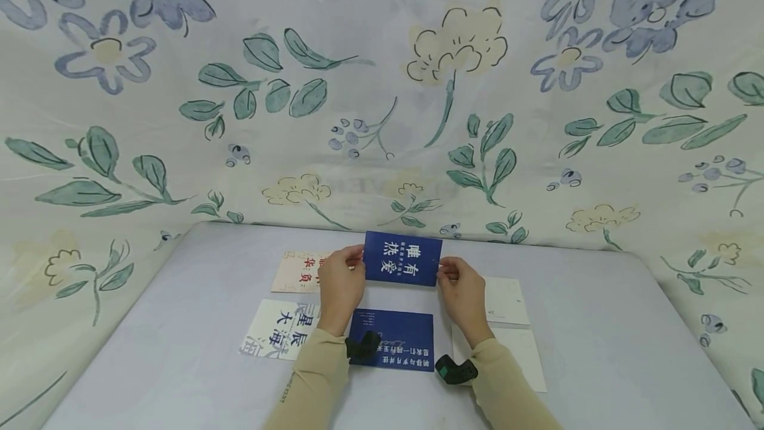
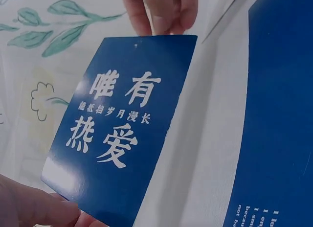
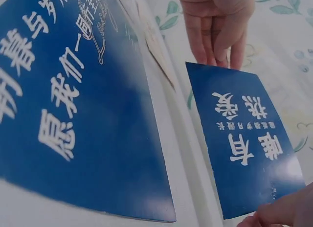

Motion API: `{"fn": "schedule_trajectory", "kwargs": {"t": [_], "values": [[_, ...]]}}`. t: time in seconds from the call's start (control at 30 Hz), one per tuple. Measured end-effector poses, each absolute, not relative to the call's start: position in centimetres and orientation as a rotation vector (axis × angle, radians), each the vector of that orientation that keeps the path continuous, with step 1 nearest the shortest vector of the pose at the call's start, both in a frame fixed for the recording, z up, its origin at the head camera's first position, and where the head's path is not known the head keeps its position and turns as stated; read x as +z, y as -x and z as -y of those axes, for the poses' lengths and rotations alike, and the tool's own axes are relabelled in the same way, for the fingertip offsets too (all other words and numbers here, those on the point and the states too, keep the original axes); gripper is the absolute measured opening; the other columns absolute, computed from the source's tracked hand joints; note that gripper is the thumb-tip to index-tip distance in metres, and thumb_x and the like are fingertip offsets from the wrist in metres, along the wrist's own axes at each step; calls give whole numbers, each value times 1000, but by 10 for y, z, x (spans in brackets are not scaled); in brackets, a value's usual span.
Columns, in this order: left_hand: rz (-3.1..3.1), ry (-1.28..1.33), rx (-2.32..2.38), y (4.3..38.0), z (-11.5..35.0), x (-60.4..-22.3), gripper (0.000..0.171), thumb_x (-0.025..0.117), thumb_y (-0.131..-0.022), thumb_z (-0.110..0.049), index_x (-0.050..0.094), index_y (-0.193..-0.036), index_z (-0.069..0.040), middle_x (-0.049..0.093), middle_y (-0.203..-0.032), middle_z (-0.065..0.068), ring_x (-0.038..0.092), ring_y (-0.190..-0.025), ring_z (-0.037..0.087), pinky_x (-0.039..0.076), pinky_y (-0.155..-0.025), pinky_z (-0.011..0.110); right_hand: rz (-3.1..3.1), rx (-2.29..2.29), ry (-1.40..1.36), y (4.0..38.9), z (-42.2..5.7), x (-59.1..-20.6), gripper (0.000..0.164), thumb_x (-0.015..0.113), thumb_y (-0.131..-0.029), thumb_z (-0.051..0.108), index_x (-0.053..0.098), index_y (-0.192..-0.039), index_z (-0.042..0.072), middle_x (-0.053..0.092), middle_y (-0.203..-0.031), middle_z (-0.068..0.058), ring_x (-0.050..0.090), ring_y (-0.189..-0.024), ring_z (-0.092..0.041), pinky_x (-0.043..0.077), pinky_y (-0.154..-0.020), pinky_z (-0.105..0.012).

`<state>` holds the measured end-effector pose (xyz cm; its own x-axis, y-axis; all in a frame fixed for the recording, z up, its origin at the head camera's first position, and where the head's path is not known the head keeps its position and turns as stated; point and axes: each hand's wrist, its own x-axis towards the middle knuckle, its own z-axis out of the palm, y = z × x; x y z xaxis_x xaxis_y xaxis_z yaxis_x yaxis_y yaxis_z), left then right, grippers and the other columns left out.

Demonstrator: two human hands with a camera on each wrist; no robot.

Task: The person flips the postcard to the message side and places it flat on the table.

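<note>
A blue card (image 1: 402,259) with white Chinese characters is held raised above the far part of the table. My left hand (image 1: 343,287) pinches its left edge between thumb and fingers. At the opposite edge my right hand (image 1: 463,297) pinches it the same way. The left wrist view shows the card's printed face (image 2: 120,124) tilted, with a bright glare near one corner. Nearer to me, a second blue card (image 1: 394,340) with white writing lies flat between my forearms; the right wrist view shows its large characters and a cursive "Lucky" line.
To the left lie a cream card (image 1: 295,272) with red characters and a white card (image 1: 277,330) with blue characters. Two pale cards (image 1: 506,300) lie on the right, partly behind my right arm. A flowered cloth (image 1: 382,85) hangs behind the white table (image 1: 597,350).
</note>
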<state>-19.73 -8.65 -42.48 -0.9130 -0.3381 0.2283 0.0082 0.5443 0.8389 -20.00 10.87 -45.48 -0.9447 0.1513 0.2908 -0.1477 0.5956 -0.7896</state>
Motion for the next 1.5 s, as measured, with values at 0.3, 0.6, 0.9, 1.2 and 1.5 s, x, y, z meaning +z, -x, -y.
{"fn": "schedule_trajectory", "kwargs": {"t": [0.3, 0.6, 0.9, 1.2, 1.5], "values": [[2427, -289, -1304, 198, 88, -426, 26, 58, -86, -3, 67, -110, -5, 68, -99, 10, 64, -89, 23, 52, -76, 36, 2470, 1337, 14, 201, -109, -455, 23, 62, -84, 5, 65, -106, 2, 68, -93, -10, 65, -83, -19, 53, -73, -31], [2387, -270, -1320, 197, 89, -423, 24, 59, -84, -3, 69, -106, -5, 70, -95, 9, 65, -86, 22, 52, -75, 36, 2468, 1385, 45, 202, -109, -455, 22, 62, -86, 7, 65, -108, 4, 68, -96, -10, 66, -86, -21, 53, -75, -32], [2369, -287, -1351, 197, 90, -422, 20, 62, -84, -5, 70, -102, -2, 69, -92, 11, 66, -84, 22, 53, -74, 37, 2448, 1448, 73, 201, -109, -453, 19, 60, -88, 9, 66, -106, 6, 68, -98, -7, 65, -88, -19, 52, -76, -33], [2382, -333, -1338, 200, 93, -424, 18, 64, -83, -5, 71, -100, -4, 70, -91, 10, 66, -83, 21, 53, -73, 34, 2432, 1495, 95, 202, -108, -455, 18, 62, -87, 13, 68, -104, 9, 69, -98, -5, 66, -88, -18, 53, -74, -34], [2374, -327, -1360, 203, 97, -427, 15, 66, -82, -7, 72, -96, -5, 70, -87, 8, 65, -79, 20, 51, -70, 35, 2398, 1562, 90, 201, -108, -453, 15, 62, -88, 15, 69, -100, 9, 69, -92, -4, 66, -84, -16, 51, -70, -31]]}}
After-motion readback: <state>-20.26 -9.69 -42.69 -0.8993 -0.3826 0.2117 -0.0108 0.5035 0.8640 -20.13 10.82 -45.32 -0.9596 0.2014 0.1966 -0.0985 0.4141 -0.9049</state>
